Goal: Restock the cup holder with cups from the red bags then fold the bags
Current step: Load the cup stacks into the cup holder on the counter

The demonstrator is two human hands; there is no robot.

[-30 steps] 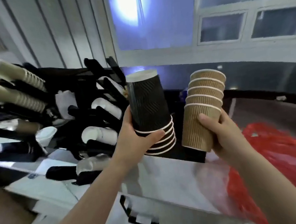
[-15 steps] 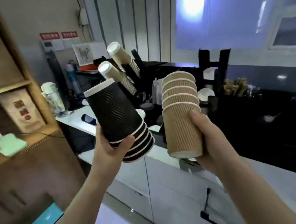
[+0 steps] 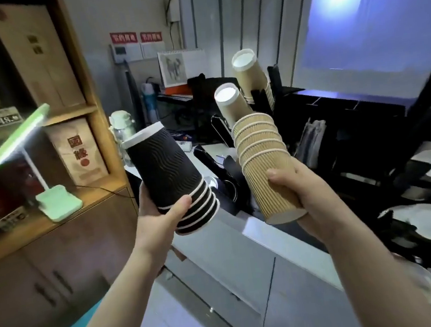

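Note:
My left hand [image 3: 159, 217] grips a nested stack of black rippled cups [image 3: 169, 173], held base-up and tilted left. A stack of several brown ribbed cups [image 3: 263, 158] stands in my right hand [image 3: 305, 196], which holds it near its lower end. Both stacks hover above the white counter edge [image 3: 245, 229]. Behind them the black cup holder [image 3: 275, 82] carries two slanted stacks of tan cups [image 3: 249, 80] with white bases facing me. No red bag is in view.
A wooden shelf unit [image 3: 88, 102] with paper bags and a green desk lamp [image 3: 53, 201] stands at the left. White lids [image 3: 428, 221] sit in the black rack at the right. Grey cabinet fronts [image 3: 221, 282] lie below the counter.
The view has swung left: the red bag left the frame and the wooden shelf came in. Both hands kept their cup stacks and now hold them left of the cup holder.

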